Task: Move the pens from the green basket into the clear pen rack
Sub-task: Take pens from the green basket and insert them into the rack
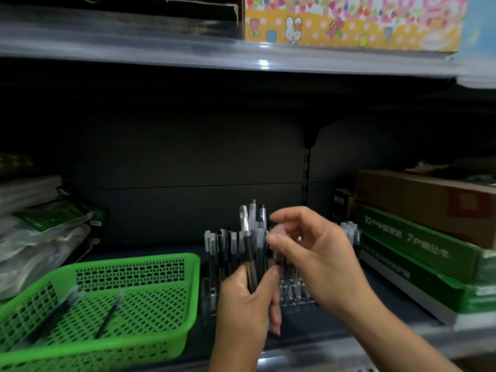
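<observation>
Left hand (247,304): mine, nearest, fist wrapped round a bundle of pens (249,237) held upright above the shelf (335,345) front.
Green basket (134,260): to its left, with a couple of dark pens (108,316) lying on its bottom, not yet moved.
Right hand (316,253): fingers curled at the bundle's tops. Blur hides whether it pinches a pen; I cannot tell.
Pen rack (292,294): clear, just behind both hands, partly filled with standing pens.
Risk, my judgement: drawing one pen loosens the fist and the rest spill, or a pen pushed into a filled slot tips its neighbours.
Obstacles: my own hands cover the rack's free slots.
Surroundings: green boxes (418,251) and a brown box (429,200) right, plastic packets (40,237) left.
</observation>
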